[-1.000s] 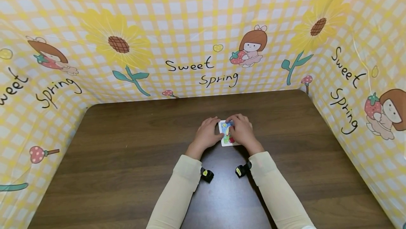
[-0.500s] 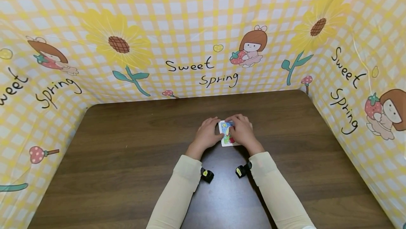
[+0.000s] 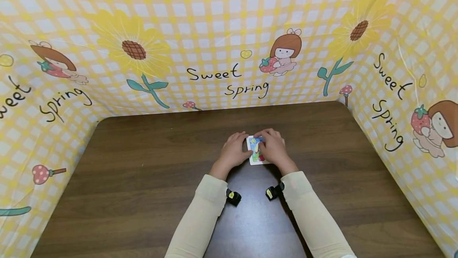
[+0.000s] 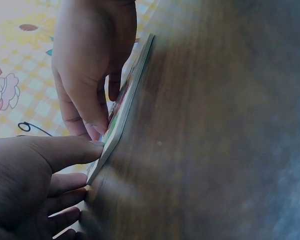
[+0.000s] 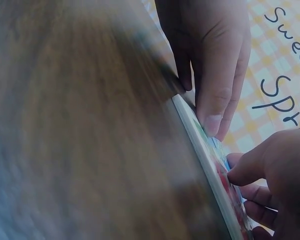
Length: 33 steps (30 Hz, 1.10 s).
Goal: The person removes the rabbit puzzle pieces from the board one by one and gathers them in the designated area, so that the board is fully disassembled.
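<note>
A small, thick, flat picture board (image 3: 253, 158) with a white border and a blue, green and red picture lies on the table. My left hand (image 3: 232, 150) holds it at its left side; in the left wrist view, the thumb of that hand (image 4: 25, 170) lies on the board's near edge (image 4: 121, 120), fingers beside it. My right hand (image 3: 274, 148) bends over the right part of the board and hides it. In the right wrist view, the right thumb (image 5: 250, 165) and forefinger touch the picture near a red patch; whether they pinch a small part is hidden.
The brown wooden table (image 3: 143, 194) extends around both arms. Yellow checked cloth (image 3: 214, 31) with flowers and lettering stands along its back and both sides. A black wrist camera (image 3: 234, 197) is strapped at the left wrist, another camera (image 3: 272, 192) at the right.
</note>
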Each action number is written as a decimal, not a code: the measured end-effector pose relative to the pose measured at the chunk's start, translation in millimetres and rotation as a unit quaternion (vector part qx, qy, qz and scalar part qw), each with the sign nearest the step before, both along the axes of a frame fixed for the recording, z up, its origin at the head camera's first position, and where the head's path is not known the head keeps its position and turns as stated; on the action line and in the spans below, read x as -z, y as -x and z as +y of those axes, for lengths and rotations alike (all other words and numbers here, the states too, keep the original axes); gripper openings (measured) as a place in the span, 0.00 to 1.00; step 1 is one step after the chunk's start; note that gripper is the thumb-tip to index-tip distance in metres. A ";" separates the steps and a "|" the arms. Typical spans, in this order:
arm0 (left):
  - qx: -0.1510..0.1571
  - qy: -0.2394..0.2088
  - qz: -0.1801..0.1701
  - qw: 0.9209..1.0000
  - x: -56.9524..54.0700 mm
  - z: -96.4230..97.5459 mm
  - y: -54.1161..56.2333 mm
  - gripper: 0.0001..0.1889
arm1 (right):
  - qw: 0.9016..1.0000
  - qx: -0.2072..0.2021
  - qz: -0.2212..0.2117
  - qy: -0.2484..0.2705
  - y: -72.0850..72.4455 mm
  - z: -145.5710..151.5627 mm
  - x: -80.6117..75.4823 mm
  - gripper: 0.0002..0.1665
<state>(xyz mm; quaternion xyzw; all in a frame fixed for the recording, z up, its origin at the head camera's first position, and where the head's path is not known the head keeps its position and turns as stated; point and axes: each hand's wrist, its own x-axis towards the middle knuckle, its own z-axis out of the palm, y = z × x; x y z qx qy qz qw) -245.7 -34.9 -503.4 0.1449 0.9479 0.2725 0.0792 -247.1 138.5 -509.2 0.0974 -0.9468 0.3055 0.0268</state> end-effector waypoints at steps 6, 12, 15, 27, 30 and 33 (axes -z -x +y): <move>0.000 0.002 0.000 1.000 0.8 -0.3 -0.4 0.34 | 1.000 0.003 0.009 -0.002 -0.1 -1.0 1.4 0.14; 0.000 0.000 -0.002 1.000 1.5 -0.8 -0.7 0.34 | 1.000 0.008 0.009 -0.005 -0.4 -1.5 2.4 0.14; 0.000 -0.004 -0.002 1.000 0.2 -1.0 -1.2 0.33 | 1.000 0.009 0.010 -0.004 -0.2 -1.7 2.1 0.13; -0.002 0.002 0.000 1.000 -2.2 0.5 -1.5 0.33 | 1.000 0.012 0.013 0.004 0.4 -0.9 1.2 0.13; -0.003 0.003 0.000 1.000 -1.9 0.4 -1.3 0.34 | 1.000 0.006 0.017 0.001 0.4 0.0 1.5 0.13; -0.004 0.005 -0.005 1.000 -1.9 0.5 -1.4 0.34 | 1.000 0.000 0.018 0.002 -0.1 0.9 2.1 0.14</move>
